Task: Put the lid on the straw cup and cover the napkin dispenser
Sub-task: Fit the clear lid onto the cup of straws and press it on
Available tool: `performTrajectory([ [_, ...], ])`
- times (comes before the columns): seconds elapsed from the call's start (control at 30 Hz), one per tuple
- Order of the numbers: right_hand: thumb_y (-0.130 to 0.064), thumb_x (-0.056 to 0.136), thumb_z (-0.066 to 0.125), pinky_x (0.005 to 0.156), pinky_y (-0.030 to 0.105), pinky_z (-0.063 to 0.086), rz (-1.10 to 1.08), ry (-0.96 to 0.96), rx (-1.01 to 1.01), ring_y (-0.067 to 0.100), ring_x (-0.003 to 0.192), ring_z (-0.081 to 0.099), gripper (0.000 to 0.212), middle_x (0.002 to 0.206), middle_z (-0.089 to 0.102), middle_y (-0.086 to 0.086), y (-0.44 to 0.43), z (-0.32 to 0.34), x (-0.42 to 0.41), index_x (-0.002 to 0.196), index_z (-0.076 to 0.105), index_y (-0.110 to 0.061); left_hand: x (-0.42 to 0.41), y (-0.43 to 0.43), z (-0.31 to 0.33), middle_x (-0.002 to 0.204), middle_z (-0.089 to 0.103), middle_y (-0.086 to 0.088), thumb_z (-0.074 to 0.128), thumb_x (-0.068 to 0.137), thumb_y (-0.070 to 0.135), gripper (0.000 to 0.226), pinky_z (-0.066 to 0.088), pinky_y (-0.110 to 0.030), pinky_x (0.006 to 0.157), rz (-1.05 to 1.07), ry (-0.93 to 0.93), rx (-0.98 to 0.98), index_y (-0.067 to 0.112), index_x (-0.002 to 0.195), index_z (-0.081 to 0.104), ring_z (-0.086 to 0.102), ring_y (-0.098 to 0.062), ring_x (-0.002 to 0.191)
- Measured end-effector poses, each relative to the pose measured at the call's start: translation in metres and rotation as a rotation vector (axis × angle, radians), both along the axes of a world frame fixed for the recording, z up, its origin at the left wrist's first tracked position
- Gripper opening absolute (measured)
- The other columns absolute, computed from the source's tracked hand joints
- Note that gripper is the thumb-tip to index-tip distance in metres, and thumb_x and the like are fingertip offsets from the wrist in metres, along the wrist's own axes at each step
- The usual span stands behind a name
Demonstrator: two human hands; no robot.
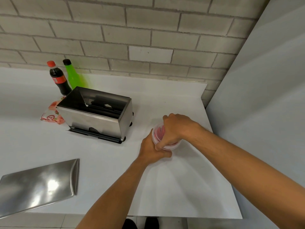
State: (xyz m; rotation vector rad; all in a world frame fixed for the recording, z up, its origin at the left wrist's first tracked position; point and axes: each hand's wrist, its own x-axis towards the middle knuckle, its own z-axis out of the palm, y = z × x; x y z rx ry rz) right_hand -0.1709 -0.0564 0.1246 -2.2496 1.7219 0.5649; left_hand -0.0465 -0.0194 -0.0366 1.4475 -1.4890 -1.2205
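A clear straw cup (159, 133) with red straws inside stands on the white counter (165, 187) at the right. My left hand (152, 150) grips the cup's side from below and left. My right hand (175, 129) lies over the cup's top, fingers curled around the rim, pressing a clear lid that is mostly hidden under the palm. The steel napkin dispenser (97, 113) stands open at the centre left, its dark inside showing. Its flat steel cover (38, 185) lies apart on the counter's near left edge.
A cola bottle (58, 78) and a green bottle (72, 76) stand behind the dispenser against the brick wall. A red-and-white napkin pack (52, 114) lies to the dispenser's left. A grey wall panel (264, 113) borders the counter's right edge.
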Motion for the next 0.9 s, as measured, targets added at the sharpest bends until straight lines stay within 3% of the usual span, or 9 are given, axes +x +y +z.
performTrajectory([
  [0.07, -0.080, 0.039, 0.081, 0.073, 0.035, 0.052, 0.009, 0.000, 0.059, 0.028, 0.112, 0.059, 0.137, 0.131, 0.052, 0.002, -0.001, 0.000, -0.004, 0.154, 0.032, -0.024, -0.001, 0.000, 0.003, 0.109, 0.073, 0.022, 0.102, 0.037, 0.037, 0.100, 0.057, -0.010, 0.073, -0.007, -0.012, -0.010, 0.037, 0.129, 0.062, 0.071, 0.004, 0.097],
  [0.13, -0.066, 0.038, 0.089, 0.083, 0.040, 0.057, 0.054, -0.021, 0.105, 0.027, 0.124, 0.050, 0.144, 0.139, 0.041, 0.003, 0.000, 0.002, -0.009, 0.159, 0.016, -0.039, -0.003, 0.001, 0.006, 0.114, 0.070, 0.022, 0.101, 0.037, 0.040, 0.103, 0.055, -0.007, 0.075, -0.007, -0.011, -0.020, 0.035, 0.132, 0.061, 0.069, 0.004, 0.101],
  [0.23, -0.050, 0.047, 0.098, 0.084, 0.039, 0.058, 0.131, -0.073, 0.119, 0.023, 0.121, 0.046, 0.133, 0.126, 0.037, -0.003, -0.001, 0.005, -0.015, 0.156, 0.022, -0.047, -0.004, 0.002, 0.007, 0.112, 0.068, 0.023, 0.099, 0.036, 0.044, 0.101, 0.053, -0.005, 0.075, 0.005, -0.008, -0.020, 0.043, 0.128, 0.058, 0.066, 0.010, 0.100],
  [0.43, -0.035, 0.053, 0.102, 0.088, 0.045, 0.058, 0.223, -0.066, 0.136, 0.024, 0.122, 0.043, 0.125, 0.131, 0.037, 0.000, -0.007, 0.006, -0.016, 0.154, 0.029, -0.046, -0.003, 0.001, 0.006, 0.107, 0.068, 0.023, 0.106, 0.044, 0.029, 0.088, 0.053, -0.006, 0.071, 0.002, -0.026, -0.005, 0.055, 0.111, 0.055, 0.068, 0.008, 0.095],
  [0.6, -0.058, 0.041, 0.096, 0.069, 0.033, 0.054, 0.193, -0.031, 0.077, 0.020, 0.105, 0.052, 0.123, 0.116, 0.038, -0.007, -0.009, 0.008, -0.009, 0.149, 0.038, -0.044, -0.003, 0.000, 0.006, 0.113, 0.068, 0.022, 0.103, 0.037, 0.037, 0.096, 0.057, -0.011, 0.077, -0.004, -0.004, -0.004, 0.047, 0.121, 0.058, 0.069, 0.003, 0.100],
  [0.67, -0.067, 0.037, 0.088, 0.063, 0.030, 0.050, 0.165, -0.007, 0.029, 0.019, 0.096, 0.055, 0.117, 0.115, 0.046, -0.007, -0.008, 0.007, -0.006, 0.142, 0.046, -0.036, -0.003, 0.000, 0.005, 0.116, 0.068, 0.020, 0.101, 0.034, 0.040, 0.104, 0.060, -0.017, 0.080, -0.002, -0.007, 0.000, 0.041, 0.129, 0.057, 0.070, -0.004, 0.102],
  [0.73, -0.076, 0.041, 0.080, 0.057, 0.029, 0.046, 0.144, 0.011, -0.008, 0.020, 0.088, 0.059, 0.108, 0.109, 0.054, -0.005, -0.005, 0.003, -0.004, 0.133, 0.054, -0.027, -0.003, 0.000, 0.003, 0.113, 0.070, 0.020, 0.102, 0.036, 0.036, 0.101, 0.059, -0.014, 0.074, 0.001, -0.006, -0.001, 0.042, 0.127, 0.057, 0.071, -0.003, 0.098],
  [0.83, -0.091, 0.045, 0.069, 0.055, 0.029, 0.044, 0.047, 0.005, -0.052, 0.020, 0.081, 0.062, 0.102, 0.096, 0.058, -0.005, 0.000, 0.000, 0.001, 0.118, 0.064, -0.020, -0.001, 0.002, 0.000, 0.106, 0.073, 0.020, 0.102, 0.039, 0.030, 0.090, 0.057, -0.011, 0.069, 0.015, -0.012, -0.005, 0.048, 0.117, 0.060, 0.071, 0.004, 0.094],
  [0.9, -0.098, 0.044, 0.065, 0.064, 0.031, 0.048, 0.010, 0.002, -0.024, 0.023, 0.090, 0.066, 0.113, 0.109, 0.065, -0.002, 0.000, 0.000, 0.001, 0.124, 0.064, -0.017, -0.002, 0.003, 0.004, 0.102, 0.073, 0.023, 0.100, 0.039, 0.033, 0.085, 0.056, -0.011, 0.068, 0.017, -0.021, -0.008, 0.051, 0.112, 0.059, 0.070, 0.007, 0.093],
])
